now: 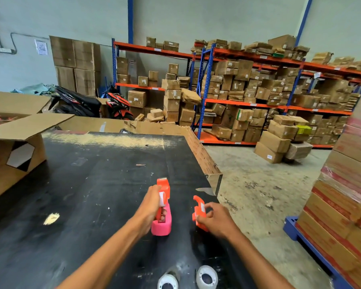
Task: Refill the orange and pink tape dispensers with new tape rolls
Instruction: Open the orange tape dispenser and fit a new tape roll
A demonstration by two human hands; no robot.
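It is a storeroom with a grey concrete floor and a pale wall. At the far left an open cardboard box [13, 147] sits on the edge of a black tabletop [88, 184], with its flaps spread out. Behind it two motorbikes [92, 103] stand near the wall, next to a tall stack of brown cartons [75, 63]. More to the right, orange and blue shelves [248, 101] are full of brown parcels, and some parcels lie on the floor in front of them.

On the tabletop, near its right edge, the left hand [152, 207] closes around the orange tape dispenser [163, 190], which it holds upright. Its grip is pressed around the body of the dispenser, with the fingers curled in. Just below this hand the pink tape dispenser [162, 225] rests on the tabletop, touching the orange one or very close to it; I cannot tell which.

A little to the right, the right hand [215, 220] holds a separate orange piece [199, 213]. The grip pinches it between thumb and fingertips, and the piece is tilted over the right edge of the tabletop.

At the near edge two white tape rolls [206, 277] lie side by side, close together. At the far right a wrapped stack of boxes [346, 195] stands on a blue pallet [296, 230].
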